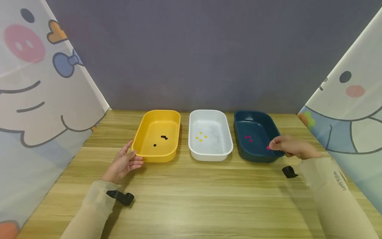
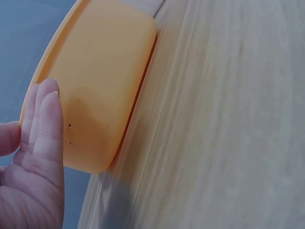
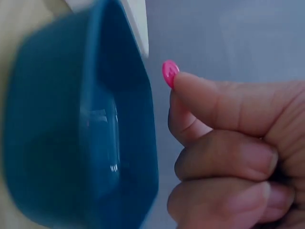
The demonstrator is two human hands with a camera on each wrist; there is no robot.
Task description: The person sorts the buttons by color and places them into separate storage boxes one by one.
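Note:
At the left, a yellow plastic tray (image 1: pixel 156 158) holds several small black buttons (image 1: pixel 164 137). My left hand (image 1: pixel 123 163) is at its near left corner, thumb over the rim and fairly straight fingers (image 2: pixel 46 114) along the outer wall. My right hand (image 1: pixel 293 146) pinches a pink button (image 3: pixel 170 73) between thumb and index finger, over the near right corner of the dark blue tray (image 1: pixel 253 157). Its other fingers curl into the palm. Several pink buttons (image 1: pixel 249 137) lie on the blue tray's floor.
Between those two stands a white tray (image 1: pixel 210 157) with several yellow buttons (image 1: pixel 201 140) inside. All three trays stand in a row on a wood-grain table (image 1: pixel 209 199). Behind them rises a grey panel (image 1: pixel 203 56); printed cartoon sheets flank the table.

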